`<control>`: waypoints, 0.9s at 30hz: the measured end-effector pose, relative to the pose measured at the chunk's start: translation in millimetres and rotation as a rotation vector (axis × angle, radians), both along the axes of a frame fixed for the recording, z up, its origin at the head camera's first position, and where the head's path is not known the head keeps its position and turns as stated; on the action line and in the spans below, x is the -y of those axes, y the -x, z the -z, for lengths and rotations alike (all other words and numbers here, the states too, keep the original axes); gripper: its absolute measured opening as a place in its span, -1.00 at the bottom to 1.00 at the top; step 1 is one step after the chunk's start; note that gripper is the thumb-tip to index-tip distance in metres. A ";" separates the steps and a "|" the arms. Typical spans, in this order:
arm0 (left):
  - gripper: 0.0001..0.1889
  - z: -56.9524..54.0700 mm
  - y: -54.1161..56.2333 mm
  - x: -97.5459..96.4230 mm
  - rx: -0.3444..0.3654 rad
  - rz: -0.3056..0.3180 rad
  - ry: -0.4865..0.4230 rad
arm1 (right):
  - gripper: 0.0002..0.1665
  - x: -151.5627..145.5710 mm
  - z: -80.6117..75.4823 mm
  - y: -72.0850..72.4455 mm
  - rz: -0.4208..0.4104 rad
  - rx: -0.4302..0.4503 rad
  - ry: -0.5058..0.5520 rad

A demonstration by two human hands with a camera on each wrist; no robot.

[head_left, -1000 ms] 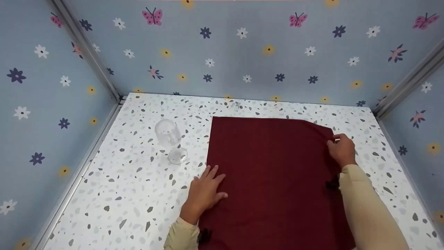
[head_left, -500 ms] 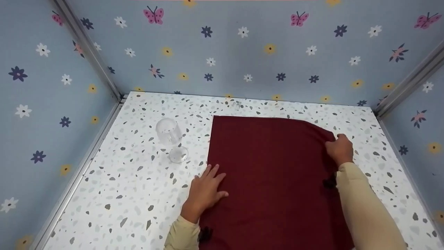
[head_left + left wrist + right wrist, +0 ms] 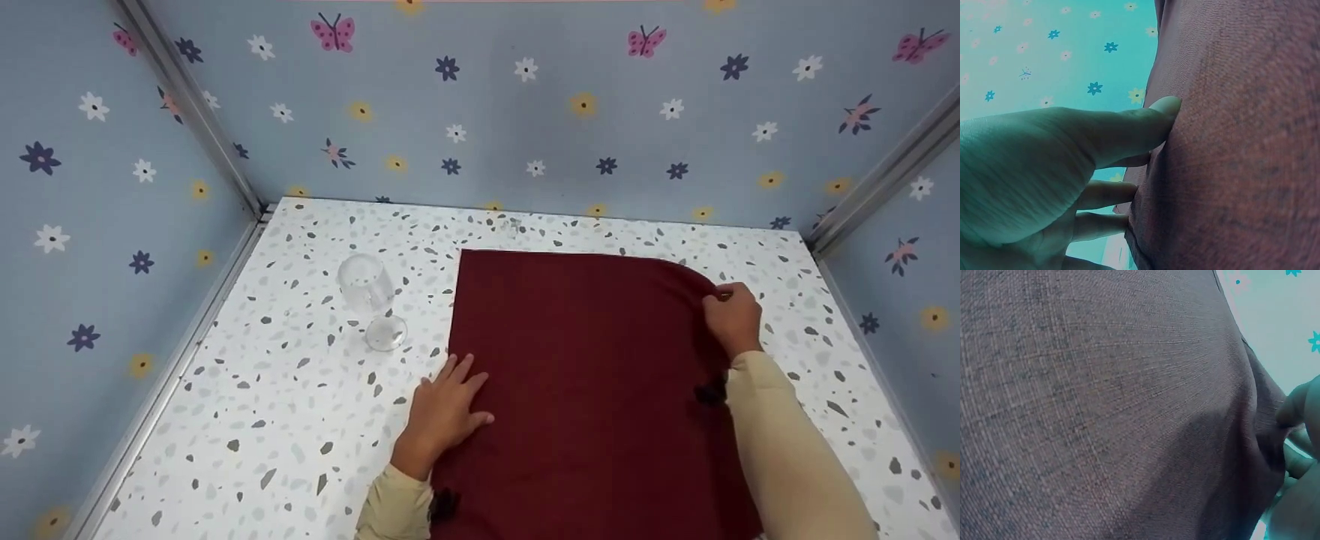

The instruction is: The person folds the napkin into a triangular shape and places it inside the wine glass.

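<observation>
A dark red cloth lies spread over the speckled tabletop, running off the bottom of the head view. On its left edge rests my left hand, fingers spread and straight; in the left wrist view the thumb and fingertips touch the fabric. At the far right corner my right hand pinches the cloth between thumb and fingers. The fabric is raised and creased there, and the right wrist view shows a fold gathered at the fingers. A clear stemmed glass is to the left of the cloth.
The white speckled table is bounded by a back wall panel with flowers and butterflies. Side panels with metal corner posts stand left and right. The glass is close to the cloth's left edge.
My right hand has shifted slightly left with the cloth's corner, which now curves instead of lying straight. The left hand and the glass have stayed in place.
</observation>
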State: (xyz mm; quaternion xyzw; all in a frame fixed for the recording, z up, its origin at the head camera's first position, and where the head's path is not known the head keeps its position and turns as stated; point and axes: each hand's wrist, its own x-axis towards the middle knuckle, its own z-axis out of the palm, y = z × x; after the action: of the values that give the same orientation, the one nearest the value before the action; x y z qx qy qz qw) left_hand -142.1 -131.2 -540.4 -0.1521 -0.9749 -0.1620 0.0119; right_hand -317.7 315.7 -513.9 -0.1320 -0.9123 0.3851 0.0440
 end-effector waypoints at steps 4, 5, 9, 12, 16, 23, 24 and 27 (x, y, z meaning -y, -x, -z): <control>-0.34 0.7 -2.9 -0.3 0.002 -0.003 -0.002 | -0.40 -0.8 1.6 -2.4 -0.022 -0.028 0.007; -0.34 0.6 -3.0 -0.5 0.004 -0.002 -0.003 | -0.39 -1.2 1.9 -2.8 -0.028 -0.042 0.000; -0.34 0.1 -1.9 -1.2 0.013 0.001 -0.003 | -0.40 -1.0 2.7 -3.4 -0.041 -0.093 -0.058; -0.34 0.3 -1.0 -1.0 0.022 -0.008 -0.006 | -0.45 2.0 2.1 -3.7 -0.042 -0.116 -0.077; -0.34 1.1 0.4 -2.6 0.035 -0.002 -0.019 | -0.49 3.4 -0.2 -8.7 -0.039 -0.139 -0.055; -0.33 1.0 -0.6 -2.0 0.021 0.010 -0.003 | -0.57 10.1 -3.7 -14.2 -0.042 -0.214 -0.025; -0.33 0.5 -0.4 -1.5 0.017 0.012 0.003 | -0.59 11.7 -3.7 -14.3 -0.041 -0.230 -0.025; -0.33 -1.0 1.3 0.2 0.014 0.014 0.013 | -0.62 17.7 -3.4 -14.8 -0.041 -0.282 -0.027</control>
State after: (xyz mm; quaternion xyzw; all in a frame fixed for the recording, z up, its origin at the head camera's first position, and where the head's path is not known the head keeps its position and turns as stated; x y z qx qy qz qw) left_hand -143.4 -131.4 -539.4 -0.1577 -0.9750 -0.1568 0.0032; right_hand -302.9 298.0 -510.5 -0.0573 -0.9047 0.3884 0.1657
